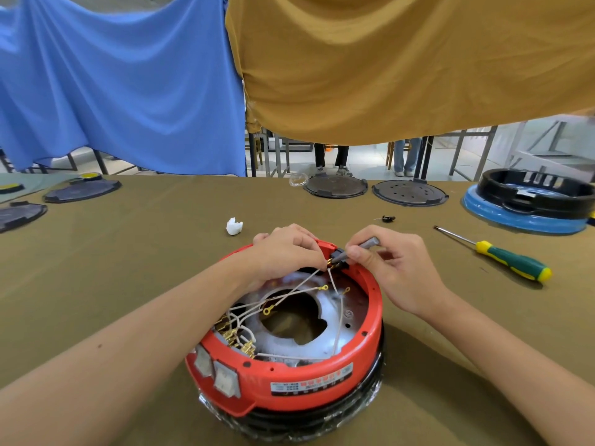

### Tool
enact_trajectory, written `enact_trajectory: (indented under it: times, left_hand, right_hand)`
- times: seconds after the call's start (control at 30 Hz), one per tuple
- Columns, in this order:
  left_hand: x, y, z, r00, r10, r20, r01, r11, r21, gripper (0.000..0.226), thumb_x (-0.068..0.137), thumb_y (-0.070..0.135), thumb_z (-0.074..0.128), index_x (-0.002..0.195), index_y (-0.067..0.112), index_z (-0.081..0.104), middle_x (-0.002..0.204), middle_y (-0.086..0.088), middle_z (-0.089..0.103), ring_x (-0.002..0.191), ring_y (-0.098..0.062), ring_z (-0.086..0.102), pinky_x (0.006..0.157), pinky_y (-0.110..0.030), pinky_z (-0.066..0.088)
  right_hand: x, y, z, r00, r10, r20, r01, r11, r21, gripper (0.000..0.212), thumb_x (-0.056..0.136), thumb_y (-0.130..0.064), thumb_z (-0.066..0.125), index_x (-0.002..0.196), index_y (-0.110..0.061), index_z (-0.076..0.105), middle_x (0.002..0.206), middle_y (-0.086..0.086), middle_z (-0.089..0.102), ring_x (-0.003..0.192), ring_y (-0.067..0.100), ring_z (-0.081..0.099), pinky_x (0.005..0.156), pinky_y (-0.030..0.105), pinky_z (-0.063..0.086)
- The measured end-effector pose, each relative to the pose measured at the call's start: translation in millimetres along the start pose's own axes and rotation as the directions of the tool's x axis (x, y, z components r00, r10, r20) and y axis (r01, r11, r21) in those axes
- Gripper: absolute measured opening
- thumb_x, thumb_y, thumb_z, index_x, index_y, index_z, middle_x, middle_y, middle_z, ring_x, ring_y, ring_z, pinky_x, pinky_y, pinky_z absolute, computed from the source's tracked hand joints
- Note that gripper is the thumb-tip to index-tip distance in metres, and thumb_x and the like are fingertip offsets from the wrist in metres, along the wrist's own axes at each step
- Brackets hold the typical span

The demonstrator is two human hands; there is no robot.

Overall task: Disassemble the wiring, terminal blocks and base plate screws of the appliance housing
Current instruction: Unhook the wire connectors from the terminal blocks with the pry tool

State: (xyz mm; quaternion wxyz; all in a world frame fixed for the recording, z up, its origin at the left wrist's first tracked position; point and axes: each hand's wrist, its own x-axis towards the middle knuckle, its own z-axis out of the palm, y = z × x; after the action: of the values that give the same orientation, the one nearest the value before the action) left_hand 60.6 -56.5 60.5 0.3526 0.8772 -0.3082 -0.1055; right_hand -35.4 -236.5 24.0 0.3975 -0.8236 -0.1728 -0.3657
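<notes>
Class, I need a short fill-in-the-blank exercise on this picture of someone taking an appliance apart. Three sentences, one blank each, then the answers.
1. The appliance housing under both hands is ____ in colour.
2. The screwdriver lying on the table has a green and ____ handle.
3. The right hand holds a small grey tool at the black terminal block, while the ____ hand pinches the wires beside it.

Missing words: red; yellow; left

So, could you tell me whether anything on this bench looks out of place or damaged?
Mostly expected teardown mess: the red housing lies open with loose ring-terminal wires splayed across its middle. Odd bits: a crumpled white scrap and a small black part lie stray on the cloth, and the screwdriver sits unused, apart from the housing.
</notes>
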Motion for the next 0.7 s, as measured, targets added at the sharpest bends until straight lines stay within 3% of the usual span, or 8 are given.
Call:
enact_trajectory:
  times: [0.33, 0.53, 0.7]
  left_hand:
    - [2.0, -2.0, 0.9, 1.0, 0.008, 0.002, -0.008, 1.0, -0.014, 0.01, 0.078, 0.035, 0.073, 0.079, 0.026, 0.079, 0.111, 0.027, 0.055, 0.118, -0.007, 0.045, 0.113, -0.041, 0.023]
    - [4.1, -4.9, 0.2, 1.0, 0.011, 0.023, -0.01, 1.0, -0.007, 0.012, 0.078, 0.036, 0.073, 0.08, 0.026, 0.078, 0.114, 0.026, 0.054, 0.119, -0.009, 0.043, 0.114, -0.042, 0.021]
    - [4.7, -6.7, -0.7, 0.999, 0.018, 0.05, -0.016, 0.999, -0.04, 0.01, 0.077, 0.033, 0.073, 0.077, 0.024, 0.078, 0.115, 0.026, 0.053, 0.122, -0.013, 0.043, 0.113, -0.044, 0.023]
  right_hand:
    - [-0.8, -0.1, 1.2, 0.999, 0.013, -0.034, -0.011, 0.997, 0.072, 0.009, 0.094, -0.024, 0.063, 0.086, -0.022, 0.068, 0.08, -0.019, 0.07, 0.075, 0.006, 0.07, 0.066, 0.018, 0.054]
    - [-1.7, 4.1, 4.4, 0.992, 0.103, -0.076, -0.09, 0.985, 0.149, 0.015, 0.094, -0.021, 0.064, 0.085, -0.011, 0.069, 0.078, 0.001, 0.072, 0.073, 0.02, 0.07, 0.068, 0.043, 0.058]
    - [-0.3, 3.1, 5.9, 0.975, 0.207, -0.078, -0.175, 0.936, 0.305, 0.021, 0.088, -0.021, 0.063, 0.084, 0.0, 0.066, 0.077, 0.013, 0.069, 0.069, 0.02, 0.068, 0.069, 0.038, 0.059]
